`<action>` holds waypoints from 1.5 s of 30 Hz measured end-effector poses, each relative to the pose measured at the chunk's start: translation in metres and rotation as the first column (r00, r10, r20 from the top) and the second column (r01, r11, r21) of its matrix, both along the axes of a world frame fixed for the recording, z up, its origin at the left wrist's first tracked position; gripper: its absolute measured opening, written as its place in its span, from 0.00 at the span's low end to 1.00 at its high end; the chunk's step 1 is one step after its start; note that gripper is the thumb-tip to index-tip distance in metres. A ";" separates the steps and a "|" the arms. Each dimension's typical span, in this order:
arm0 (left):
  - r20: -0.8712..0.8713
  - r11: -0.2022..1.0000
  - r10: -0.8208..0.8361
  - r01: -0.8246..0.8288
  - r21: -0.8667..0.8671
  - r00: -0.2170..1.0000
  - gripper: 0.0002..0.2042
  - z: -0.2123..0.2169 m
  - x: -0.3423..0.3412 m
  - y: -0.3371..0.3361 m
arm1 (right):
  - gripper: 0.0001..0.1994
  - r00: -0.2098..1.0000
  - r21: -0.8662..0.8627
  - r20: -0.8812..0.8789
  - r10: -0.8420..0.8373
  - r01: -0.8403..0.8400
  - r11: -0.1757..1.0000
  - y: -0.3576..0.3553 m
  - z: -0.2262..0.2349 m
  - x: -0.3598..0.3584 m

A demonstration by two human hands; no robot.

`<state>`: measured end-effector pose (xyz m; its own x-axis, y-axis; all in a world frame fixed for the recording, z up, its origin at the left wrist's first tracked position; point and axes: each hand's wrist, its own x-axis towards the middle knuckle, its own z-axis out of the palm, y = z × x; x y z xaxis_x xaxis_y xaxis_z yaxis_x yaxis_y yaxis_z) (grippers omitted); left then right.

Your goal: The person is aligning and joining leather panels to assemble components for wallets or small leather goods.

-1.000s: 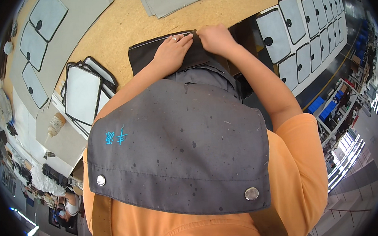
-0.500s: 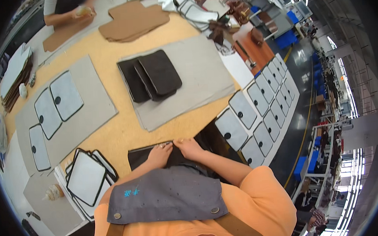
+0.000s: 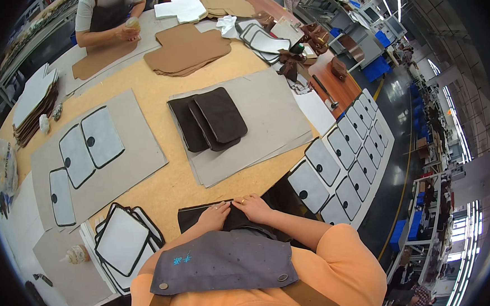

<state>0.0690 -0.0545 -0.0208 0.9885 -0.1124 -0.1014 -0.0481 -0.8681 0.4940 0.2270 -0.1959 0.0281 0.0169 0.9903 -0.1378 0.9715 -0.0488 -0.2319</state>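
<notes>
At the table's near edge lies a dark brown, leather-like piece [image 3: 190, 214], its front part hidden by my hands and apron. My left hand [image 3: 214, 216] is closed on its far edge, fingertips near the middle. Close beside it my right hand [image 3: 253, 209] presses and grips the same edge, with bent fingers and a ring showing. The two hands nearly touch. Beyond them, a small stack of dark rounded panels [image 3: 220, 118] sits on large grey sheets [image 3: 273, 109].
White dark-edged panels [image 3: 122, 239] are piled at left, near a glue bottle [image 3: 76, 255]. Three pale panels [image 3: 102, 136] lie on a grey board [image 3: 144, 153]. Rows of similar panels [image 3: 309, 185] cover a board at right. Across the table, a person [image 3: 111, 26] holds a bottle over brown material.
The view has tilted up, so the table appears lower and more of the person opposite shows. Both hands stay at the dark piece's edge; my right fingers lie a little more extended along it.
</notes>
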 end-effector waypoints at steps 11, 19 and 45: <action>0.006 0.992 0.018 -0.019 0.129 1.000 0.22 0.023 0.005 -0.011 | 0.20 0.992 0.038 0.110 0.061 -0.066 0.997 -0.012 -0.008 -0.003; -0.160 0.856 0.286 -0.327 -0.401 0.945 0.15 0.048 -0.032 0.025 | 0.20 0.819 -0.078 -0.415 -0.397 0.402 0.912 -0.001 0.006 0.031; -0.115 0.993 0.114 -0.116 -0.007 0.987 0.22 0.023 -0.037 0.011 | 0.25 0.939 -0.116 -0.126 0.319 -0.333 0.936 -0.002 -0.002 0.008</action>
